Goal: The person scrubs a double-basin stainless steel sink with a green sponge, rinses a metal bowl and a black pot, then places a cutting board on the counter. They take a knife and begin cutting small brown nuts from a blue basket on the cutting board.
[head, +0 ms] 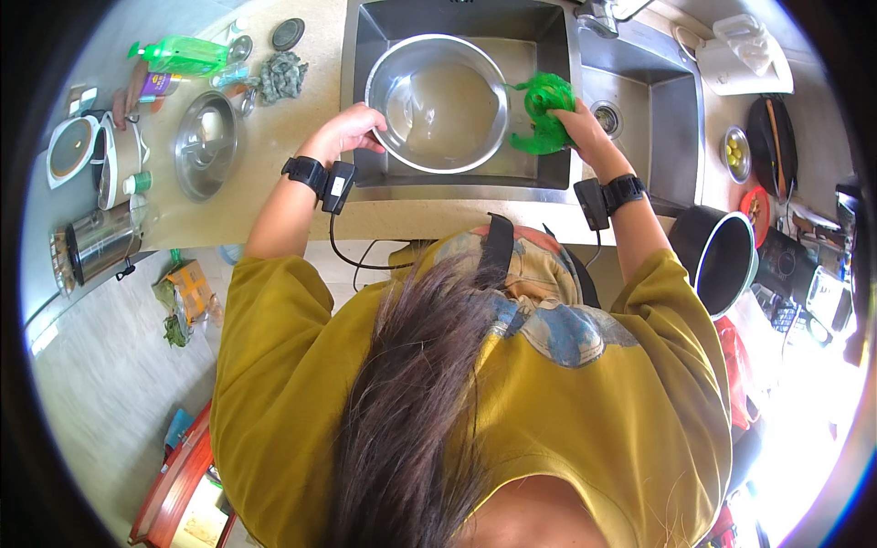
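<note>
A large round metal basin (445,161) with cloudy water in it stands in the left bowl of a stainless steel sink (459,194). My left hand (353,130) grips the basin's rim at its lower left. In my right hand (581,129) is a bunched green mesh scrubber (546,109), held above the right part of the same bowl, close to the divider. Its loose ends hang near the basin's right rim. The smaller sink bowl, with a drain strainer (606,119), lies to the right of my right hand.
On the left counter are a metal dish (205,164), a grey cloth (281,75) and a green pump bottle (188,56). The faucet (599,19) stands behind the sink. To the right are a small bowl of yellow-green fruit (735,152) and a black inner pot (716,260).
</note>
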Available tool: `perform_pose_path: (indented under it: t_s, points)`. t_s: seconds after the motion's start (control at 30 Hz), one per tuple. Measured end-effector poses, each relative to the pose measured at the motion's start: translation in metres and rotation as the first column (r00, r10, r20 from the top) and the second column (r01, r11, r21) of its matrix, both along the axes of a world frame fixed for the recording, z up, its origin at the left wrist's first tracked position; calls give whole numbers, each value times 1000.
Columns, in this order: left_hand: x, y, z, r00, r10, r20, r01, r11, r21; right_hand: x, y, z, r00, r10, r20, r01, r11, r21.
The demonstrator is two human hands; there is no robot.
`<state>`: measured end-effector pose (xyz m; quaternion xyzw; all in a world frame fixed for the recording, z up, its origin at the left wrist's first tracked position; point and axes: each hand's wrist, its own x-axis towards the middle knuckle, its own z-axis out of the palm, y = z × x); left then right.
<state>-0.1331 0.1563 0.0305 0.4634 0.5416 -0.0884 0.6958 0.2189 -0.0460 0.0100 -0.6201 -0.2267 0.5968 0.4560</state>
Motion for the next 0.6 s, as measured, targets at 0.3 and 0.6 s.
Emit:
perform_pose_path:
  t_s: [0.3,0.6]
  points:
    - [-15,-29,-19,969,247,32,-221,912,-347,-16,-1,0,963,-68,261,108,984,-140]
    - [-3,-59,-34,933,261,248,-143,901,-410,-50,27,3,978,107,178,-52,956,-289]
